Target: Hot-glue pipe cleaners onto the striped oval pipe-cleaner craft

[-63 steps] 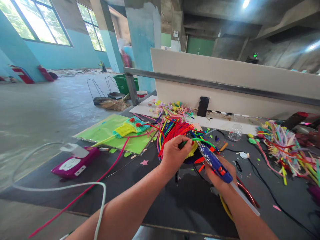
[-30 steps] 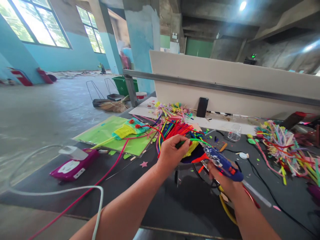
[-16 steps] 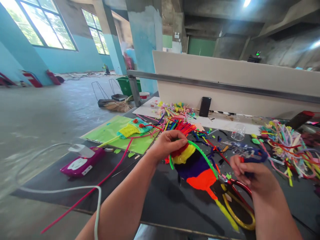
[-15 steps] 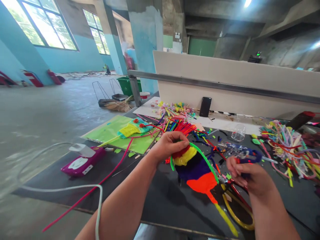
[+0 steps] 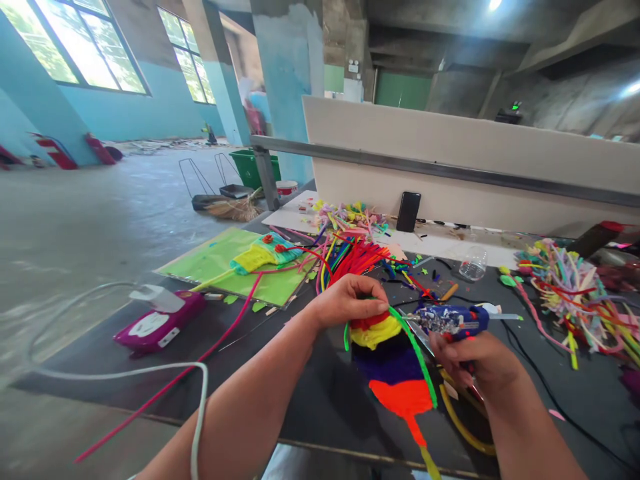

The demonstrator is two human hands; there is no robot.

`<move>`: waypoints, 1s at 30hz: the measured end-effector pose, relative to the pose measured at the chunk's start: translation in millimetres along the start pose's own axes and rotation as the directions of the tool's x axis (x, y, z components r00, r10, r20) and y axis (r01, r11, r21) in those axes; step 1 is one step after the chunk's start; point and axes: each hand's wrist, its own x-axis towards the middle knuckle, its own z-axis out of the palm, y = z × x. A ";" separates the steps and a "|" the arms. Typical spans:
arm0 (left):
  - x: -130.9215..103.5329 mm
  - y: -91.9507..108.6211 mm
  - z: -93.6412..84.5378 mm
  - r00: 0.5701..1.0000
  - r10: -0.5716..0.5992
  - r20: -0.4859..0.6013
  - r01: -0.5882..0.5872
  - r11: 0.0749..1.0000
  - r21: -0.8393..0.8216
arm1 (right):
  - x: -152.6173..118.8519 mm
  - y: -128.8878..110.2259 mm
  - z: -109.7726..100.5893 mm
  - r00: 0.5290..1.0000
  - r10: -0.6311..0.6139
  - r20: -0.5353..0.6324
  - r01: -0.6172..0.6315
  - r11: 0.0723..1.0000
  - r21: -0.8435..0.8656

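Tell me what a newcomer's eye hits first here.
Probably the multicolored piece, lower center, pinched at its top by the left hand. Next, the blue glue gun in the right hand, nozzle toward the green strip; then the red stems bunched beyond the left hand.

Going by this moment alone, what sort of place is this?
Probably a craft workspace in a roughly finished hall: a glue gun, red fuzzy stems on the dark table, and a patchily painted pillar.

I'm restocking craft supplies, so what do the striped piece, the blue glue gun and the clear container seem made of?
Striped piece: perhaps matte chenille stems; its surface looks soft, without shine. Blue glue gun: probably hard plastic, slightly glossy, with a moulded body. Clear container: glossy plastic or glass; it's transparent with highlights.
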 end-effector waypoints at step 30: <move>-1.8 3.6 -7.2 0.996 0.024 -0.086 -0.022 0.999 0.032 | -5.0 2.7 -1.4 0.995 -0.040 -0.096 0.035 0.997 -0.062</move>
